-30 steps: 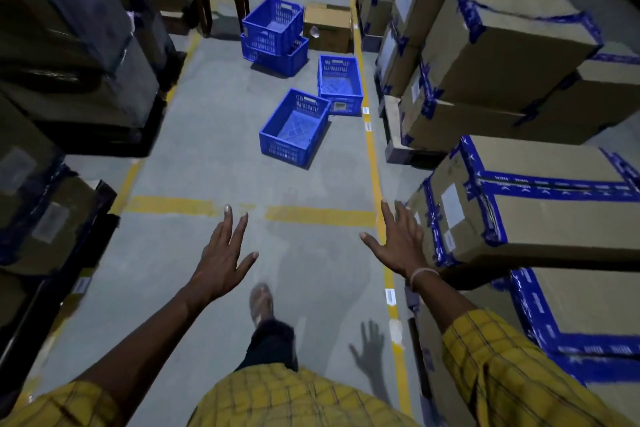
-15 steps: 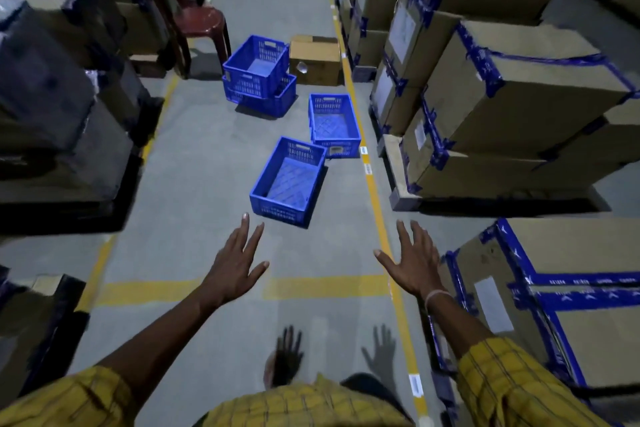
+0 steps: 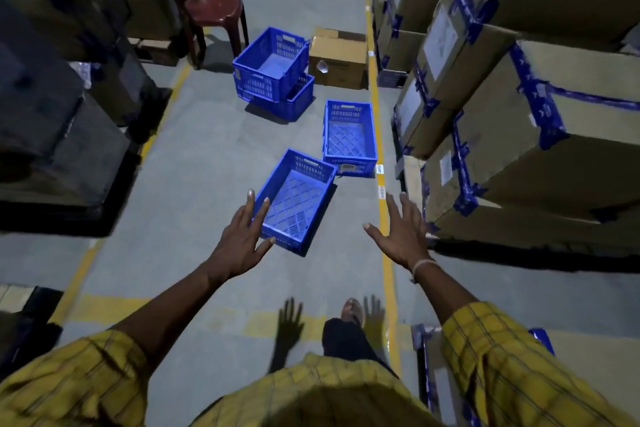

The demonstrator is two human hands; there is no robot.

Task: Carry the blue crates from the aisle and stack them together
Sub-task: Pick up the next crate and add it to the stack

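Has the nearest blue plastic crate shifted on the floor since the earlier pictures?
No. The nearest blue plastic crate keeps its place beside the yellow floor line; only the camera advanced.

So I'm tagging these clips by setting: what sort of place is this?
Most likely a warehouse aisle: taped cardboard cartons stacked along the sides, yellow lane lines on the concrete floor, and blue crates lying loose.

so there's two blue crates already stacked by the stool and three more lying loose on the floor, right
Not quite: the head view shows only two loose crates, the nearest crate and another beyond it. The two stacked crates do sit by the stool.
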